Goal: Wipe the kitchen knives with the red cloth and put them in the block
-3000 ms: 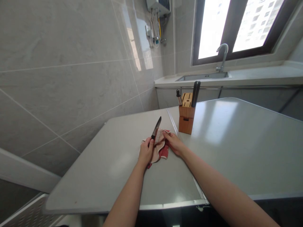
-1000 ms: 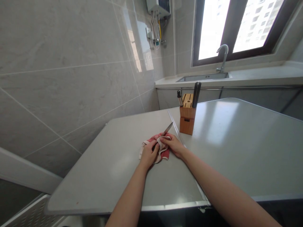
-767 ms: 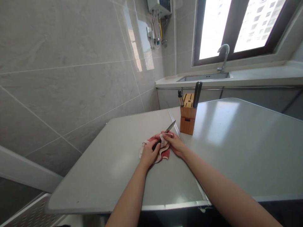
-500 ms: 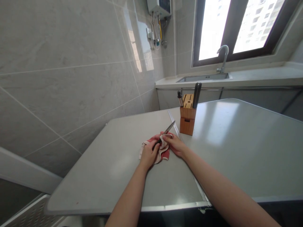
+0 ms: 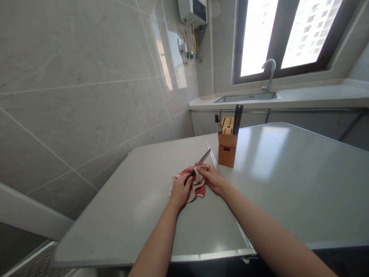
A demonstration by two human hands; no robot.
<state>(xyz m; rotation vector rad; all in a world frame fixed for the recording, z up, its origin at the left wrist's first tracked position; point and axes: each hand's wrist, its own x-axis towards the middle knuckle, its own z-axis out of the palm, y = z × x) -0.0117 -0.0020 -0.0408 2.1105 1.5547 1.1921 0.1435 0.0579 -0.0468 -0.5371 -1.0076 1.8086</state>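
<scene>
My left hand (image 5: pixel 180 189) is closed around the black handle of a kitchen knife (image 5: pixel 204 157), whose blade points away to the upper right. A red and white cloth (image 5: pixel 198 191) lies bunched on the table under both hands. With my right hand (image 5: pixel 212 178) I pinch a fold of that cloth against the knife where the handle meets the blade. Beyond the blade tip, a wooden knife block (image 5: pixel 227 150) stands upright, with black-handled tools (image 5: pixel 237 118) in its slots. The fingers underneath the cloth are partly hidden.
The pale grey table (image 5: pixel 138 200) has a seam across it near my right forearm. A tiled wall (image 5: pixel 86 115) runs along the left. Behind stand a counter with a sink (image 5: pixel 248 97) and faucet (image 5: pixel 270 73), below a window. A water heater (image 5: pixel 193 11) hangs in the corner.
The camera view has shifted slightly. Both hands keep their hold on the knife and cloth, with hardly any visible movement.
</scene>
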